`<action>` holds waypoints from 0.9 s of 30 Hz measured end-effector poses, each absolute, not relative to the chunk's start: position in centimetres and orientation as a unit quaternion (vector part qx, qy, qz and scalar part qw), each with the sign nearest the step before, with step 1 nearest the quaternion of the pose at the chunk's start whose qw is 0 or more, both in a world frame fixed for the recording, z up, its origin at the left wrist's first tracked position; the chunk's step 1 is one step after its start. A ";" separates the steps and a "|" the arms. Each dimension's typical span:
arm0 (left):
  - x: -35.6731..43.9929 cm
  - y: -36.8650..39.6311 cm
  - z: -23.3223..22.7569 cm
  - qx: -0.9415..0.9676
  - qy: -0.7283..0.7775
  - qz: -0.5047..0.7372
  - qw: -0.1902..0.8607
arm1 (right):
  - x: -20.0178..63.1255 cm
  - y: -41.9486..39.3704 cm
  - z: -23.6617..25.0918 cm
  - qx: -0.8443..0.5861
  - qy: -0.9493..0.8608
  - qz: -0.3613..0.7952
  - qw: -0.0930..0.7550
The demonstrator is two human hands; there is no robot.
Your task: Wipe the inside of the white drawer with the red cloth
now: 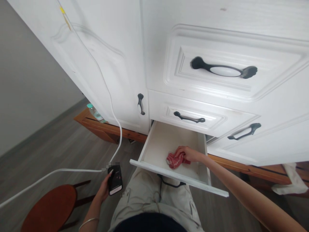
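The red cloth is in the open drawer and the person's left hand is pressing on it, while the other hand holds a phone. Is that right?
Not quite. The head view shows the right hand pressing the red cloth inside the open drawer. The left hand is the one holding the phone, down beside the knee.

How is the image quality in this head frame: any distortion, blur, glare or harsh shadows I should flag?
Head view: strong wide-angle distortion bows the white cabinet edges and the open drawer front; lighting is soft and even, with no hard shadows or glare; the right hand on the red cloth is sharp; small pixelated patches sit beside the phone in the left hand.
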State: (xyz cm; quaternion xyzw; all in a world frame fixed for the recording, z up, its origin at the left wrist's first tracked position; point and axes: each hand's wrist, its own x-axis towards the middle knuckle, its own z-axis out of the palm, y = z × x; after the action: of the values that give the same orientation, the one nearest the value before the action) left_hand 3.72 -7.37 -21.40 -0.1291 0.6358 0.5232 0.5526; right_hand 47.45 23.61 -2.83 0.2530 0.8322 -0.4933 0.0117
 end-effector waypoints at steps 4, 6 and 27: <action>4.3 -5.7 -21.4 -0.124 0.662 0.520 0.524 | 47.5 24.0 -2.8 0.242 0.851 -0.466 0.010; 4.6 -5.0 -21.5 -0.122 0.676 0.516 0.512 | 47.6 24.2 -2.9 0.257 0.867 -0.427 -0.021; 5.7 -0.9 -19.5 -0.080 0.763 0.454 0.453 | 50.2 28.2 -2.4 0.545 0.827 -0.103 0.092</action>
State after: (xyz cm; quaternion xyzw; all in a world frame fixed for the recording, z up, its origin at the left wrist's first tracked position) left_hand 5.69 -0.93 -19.50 -0.0798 0.7632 0.4540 0.4529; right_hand 50.15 28.20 -2.42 0.5445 0.8274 -0.1028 0.0915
